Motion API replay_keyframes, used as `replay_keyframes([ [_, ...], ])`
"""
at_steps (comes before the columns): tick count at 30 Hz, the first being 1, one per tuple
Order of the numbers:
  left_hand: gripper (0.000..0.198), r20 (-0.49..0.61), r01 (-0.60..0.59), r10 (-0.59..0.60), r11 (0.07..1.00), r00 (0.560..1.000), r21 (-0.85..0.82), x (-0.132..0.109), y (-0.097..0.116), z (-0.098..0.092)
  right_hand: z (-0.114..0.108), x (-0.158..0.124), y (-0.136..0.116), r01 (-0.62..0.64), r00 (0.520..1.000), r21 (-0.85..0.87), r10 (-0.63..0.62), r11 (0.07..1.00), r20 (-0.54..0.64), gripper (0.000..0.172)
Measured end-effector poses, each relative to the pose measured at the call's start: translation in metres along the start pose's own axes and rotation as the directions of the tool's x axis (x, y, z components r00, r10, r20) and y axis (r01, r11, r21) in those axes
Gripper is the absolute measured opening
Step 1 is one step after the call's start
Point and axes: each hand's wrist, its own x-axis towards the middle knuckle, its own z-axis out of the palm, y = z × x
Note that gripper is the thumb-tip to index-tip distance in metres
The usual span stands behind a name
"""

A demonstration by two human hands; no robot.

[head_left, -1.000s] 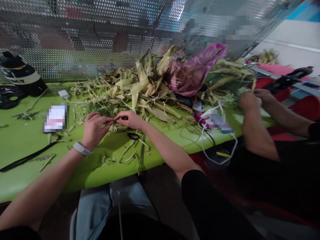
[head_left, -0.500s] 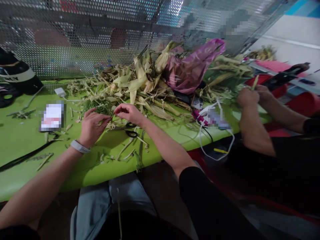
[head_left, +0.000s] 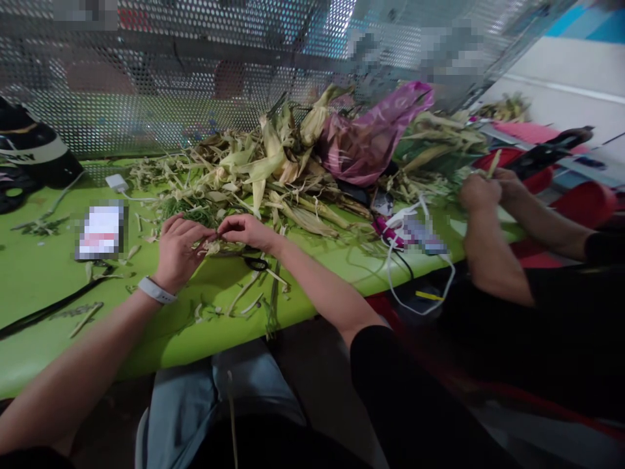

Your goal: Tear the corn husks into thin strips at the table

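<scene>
My left hand (head_left: 181, 249), with a pale band on its wrist, is closed in a pinch over the near edge of a heap of plant scraps. The fingertips of my right hand (head_left: 250, 232) meet it, also pinched. Whatever lies between them is too small to make out. Fine green strands (head_left: 188, 212) lie just behind my left hand. Below my right hand rest scissors (head_left: 256, 263), their black handle loop showing. Cut stem pieces (head_left: 243, 293) are scattered in front. Behind both hands rises a pile of dry corn husks (head_left: 266, 166).
A phone (head_left: 101, 228) and white charger (head_left: 117, 183) lie left on the green table (head_left: 39, 273). A pink plastic bag (head_left: 359, 146) sits on the husks. White cables (head_left: 390, 267) hang over the front edge. At right, a co-worker's hands (head_left: 483, 189) hold a pale stalk.
My right hand has come down slightly and its fingertips have closed against my left hand's, where a small gap showed before. My left hand has hardly moved.
</scene>
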Motion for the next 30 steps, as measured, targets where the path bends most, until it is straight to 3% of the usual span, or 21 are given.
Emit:
replay_keyframes([
  [6,0.021,-0.053,0.066,-0.066,0.998,0.996,-0.007,0.001,0.0,0.006,-0.003,0.0,-0.001,0.049,0.992,-0.026,-0.051,0.998,-0.115,0.012],
  [11,0.02,-0.069,0.02,-0.018,1.0,0.997,0.02,0.0,-0.001,0.007,-0.003,-0.001,-0.004,-0.057,0.998,0.012,0.057,0.998,0.006,0.016],
  [17,0.02,-0.054,0.042,-0.04,0.998,0.998,0.05,0.001,-0.001,0.005,-0.002,0.001,0.004,-0.013,0.999,0.086,0.016,0.996,-0.029,0.018],
  [23,0.019,-0.037,0.058,-0.056,0.997,0.998,0.051,0.001,-0.003,0.007,-0.006,-0.001,-0.001,0.071,0.976,-0.21,-0.111,0.975,-0.185,0.018],
  [28,0.019,0.016,0.119,-0.119,0.992,0.993,-0.032,0.001,-0.003,0.009,-0.006,-0.008,-0.011,0.156,0.944,-0.518,-0.282,0.841,-0.172,0.005],
  [30,0.019,0.025,0.127,-0.126,0.991,0.992,-0.037,0.001,-0.003,0.011,-0.005,-0.011,-0.014,0.169,0.937,-0.569,-0.311,0.805,-0.162,0.005],
])
